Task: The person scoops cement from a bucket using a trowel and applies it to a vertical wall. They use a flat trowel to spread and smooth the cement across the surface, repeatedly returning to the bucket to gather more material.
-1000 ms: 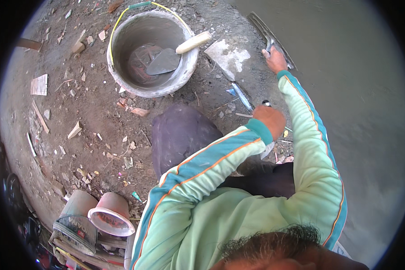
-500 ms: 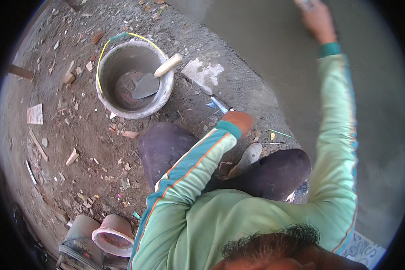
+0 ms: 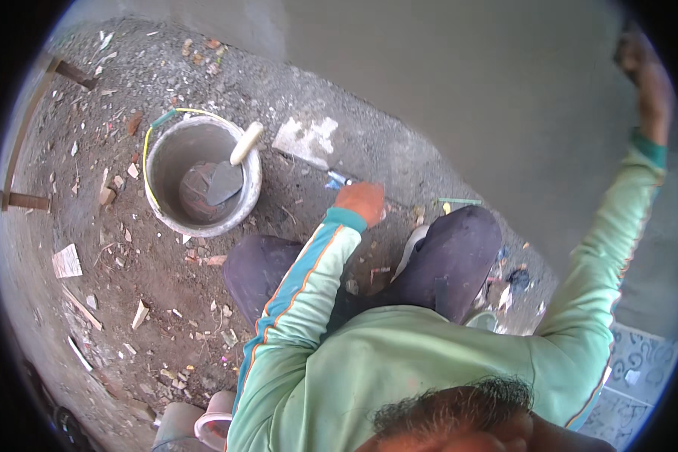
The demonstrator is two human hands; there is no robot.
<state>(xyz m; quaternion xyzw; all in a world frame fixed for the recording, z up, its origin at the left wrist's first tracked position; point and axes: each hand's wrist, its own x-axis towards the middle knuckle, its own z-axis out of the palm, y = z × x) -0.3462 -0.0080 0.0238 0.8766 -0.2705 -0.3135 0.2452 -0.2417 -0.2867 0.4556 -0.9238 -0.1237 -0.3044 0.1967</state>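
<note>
My right hand point(image 3: 649, 98) reaches far out over smooth wet grey cement point(image 3: 459, 75) at the upper right, closed on a blurred dark finishing trowel point(image 3: 631, 53). My left hand point(image 3: 360, 202) is closed low at the cement's rough edge, beside a silver-handled tool point(image 3: 337, 178); what its fingers hold is hidden. A pale, white-smeared flat piece point(image 3: 294, 139) lies beyond that tool. Left of it stands a grey bucket point(image 3: 166, 211) with a yellow handle and a pointing trowel point(image 3: 224, 182) inside, its wooden grip resting on the rim.
Dirt ground with rubble point(image 3: 120, 286) spreads at left. Wooden stakes point(image 3: 26, 202) stand at the left edge. Smaller buckets point(image 3: 211, 426) are at the bottom, patterned tiles point(image 3: 633, 361) at lower right. My bent knees point(image 3: 459, 248) are between bucket and cement.
My right hand has swept outward along the cement to the far right with the trowel. The view has turned, so the bucket sits lower and further left. My left hand stays near the silver-handled tool.
</note>
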